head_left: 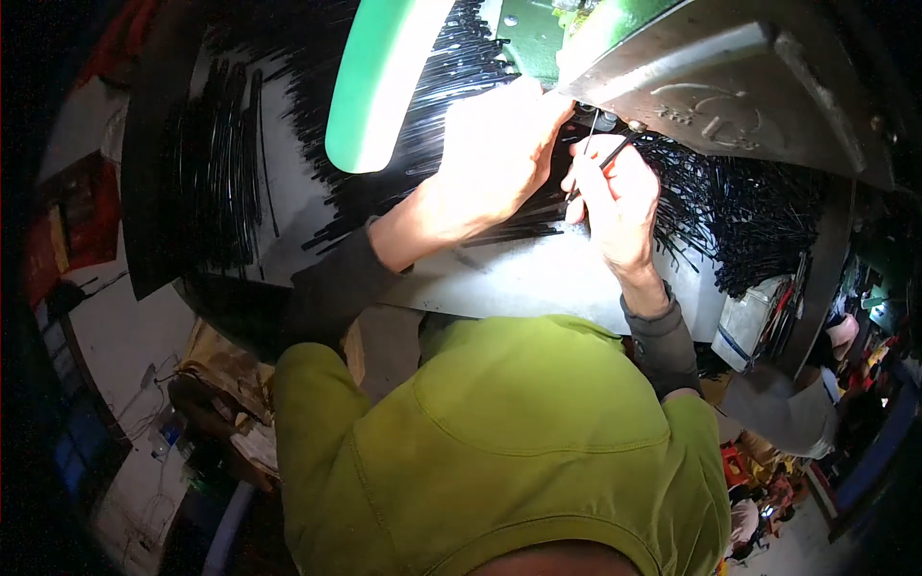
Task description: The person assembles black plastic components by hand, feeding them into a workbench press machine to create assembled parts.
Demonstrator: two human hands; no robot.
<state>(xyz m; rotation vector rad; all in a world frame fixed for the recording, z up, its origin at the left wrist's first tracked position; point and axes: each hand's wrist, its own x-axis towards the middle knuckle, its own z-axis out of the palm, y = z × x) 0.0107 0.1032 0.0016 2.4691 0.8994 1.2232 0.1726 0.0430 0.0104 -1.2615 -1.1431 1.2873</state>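
Rod (pixel 618 152) is sitting pinched in your right hand (pixel 619 197), two o'clock; left hand (pixel 504 154) is glaring white, twelve, can't tell grip.

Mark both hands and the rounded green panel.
Left hand (pixel 499 149), head view: back of the hand.
Right hand (pixel 622 202), head view: middle of the hand.
Green panel (pixel 368 108), head view: lower face.

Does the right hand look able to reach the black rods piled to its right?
Probably yes: nothing visible blocks the near edge of the piled rods from the right hand, though its grip holds a black rod.
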